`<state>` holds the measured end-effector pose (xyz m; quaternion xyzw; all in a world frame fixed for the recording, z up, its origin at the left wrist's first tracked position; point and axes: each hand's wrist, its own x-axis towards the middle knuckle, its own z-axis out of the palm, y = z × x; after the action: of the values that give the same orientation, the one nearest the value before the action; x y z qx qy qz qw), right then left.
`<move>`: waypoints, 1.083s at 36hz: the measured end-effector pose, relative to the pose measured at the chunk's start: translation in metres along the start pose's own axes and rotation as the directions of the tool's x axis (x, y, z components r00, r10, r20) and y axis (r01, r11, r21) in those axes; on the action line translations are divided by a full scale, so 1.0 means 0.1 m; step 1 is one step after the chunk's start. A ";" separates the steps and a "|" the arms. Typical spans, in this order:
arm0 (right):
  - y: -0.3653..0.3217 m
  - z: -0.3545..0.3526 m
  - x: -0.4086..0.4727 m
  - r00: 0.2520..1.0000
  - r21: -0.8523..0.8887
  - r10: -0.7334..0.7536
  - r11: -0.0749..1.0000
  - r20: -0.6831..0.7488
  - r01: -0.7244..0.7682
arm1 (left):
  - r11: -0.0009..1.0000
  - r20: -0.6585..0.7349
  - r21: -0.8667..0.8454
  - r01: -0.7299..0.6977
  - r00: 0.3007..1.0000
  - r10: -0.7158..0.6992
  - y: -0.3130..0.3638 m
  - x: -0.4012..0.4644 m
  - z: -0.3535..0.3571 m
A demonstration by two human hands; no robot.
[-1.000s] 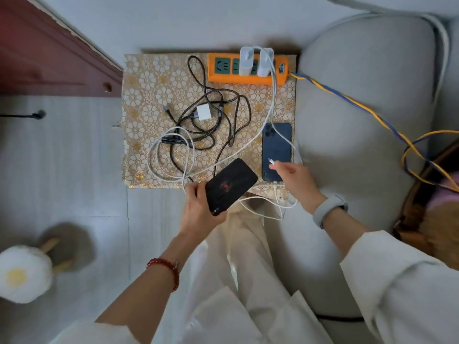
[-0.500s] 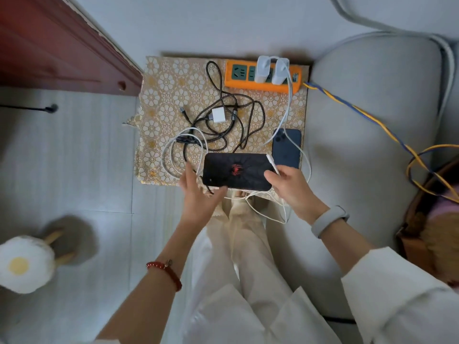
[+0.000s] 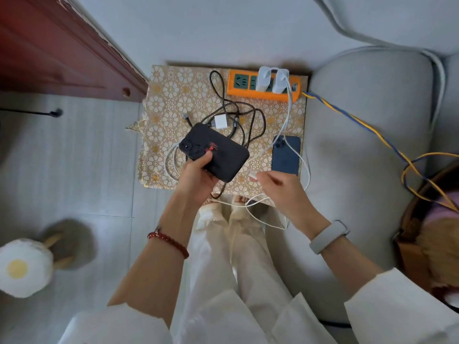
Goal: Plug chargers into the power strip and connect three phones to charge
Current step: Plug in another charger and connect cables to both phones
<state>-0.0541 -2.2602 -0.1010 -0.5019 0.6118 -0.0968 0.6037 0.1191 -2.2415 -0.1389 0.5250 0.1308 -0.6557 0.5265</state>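
The left hand [image 3: 196,177] is gripping the black fabric-cased phone with a small red emblem [image 3: 214,155], thumb curled over its near edge, lifting it clear of the gold floral-patterned cloth [image 3: 171,95] and tilting it across the tangle of cables. Just right of that phone, the right hand [image 3: 280,192] is pinching the small white connector [image 3: 253,175] of a thin white charging cable [image 3: 285,108], the other fingers loosely curled; plug and phone are near but apart.

The step in hand looks to be joining this phone to its lead. The next move is calling for the phone's port end to be turned toward the right hand, then the plug lined up and pushed straight in (the port itself is not showing, so which end carries it is unclear).

Beyond the right hand's fingertips, a dark blue glossy phone [image 3: 285,155] is lying face down; whether it is already connected cannot be told. Further away, the orange power strip [image 3: 248,91] is carrying two white chargers [image 3: 272,79], while a third white cube charger [image 3: 220,122] is lying loose among braided black cables [image 3: 248,115]. A third phone is not visible.
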 end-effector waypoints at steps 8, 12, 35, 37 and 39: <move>-0.07 0.23 -0.06 0.981 -0.057 -0.168 0.985 -0.099 0.162 | 1.000 0.073 0.021 0.009 0.997 -0.010 0.06 -0.01 0.03; -0.10 0.19 -0.08 0.977 -0.029 -0.164 0.987 -0.133 0.161 | 1.000 0.063 0.013 0.008 0.998 -0.009 0.06 -0.01 0.04; -0.02 0.19 -0.09 0.982 -0.121 -0.087 0.990 -0.168 0.068 | 0.976 0.048 0.196 -0.092 0.995 0.084 0.01 -0.12 0.12; -0.01 0.21 -0.11 0.983 -0.087 -0.043 0.996 -0.179 0.028 | 0.968 0.049 0.227 -0.107 0.994 0.098 -0.01 -0.12 0.13; 0.00 0.23 -0.12 0.980 -0.069 0.000 0.998 -0.199 -0.013 | 0.961 0.054 0.252 -0.114 0.993 0.103 -0.02 -0.12 0.13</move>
<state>-0.0382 -2.2400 -0.0993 -0.5084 0.6736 -0.1230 0.5222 0.1089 -2.2432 -0.1247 0.5814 0.0059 -0.6477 0.4924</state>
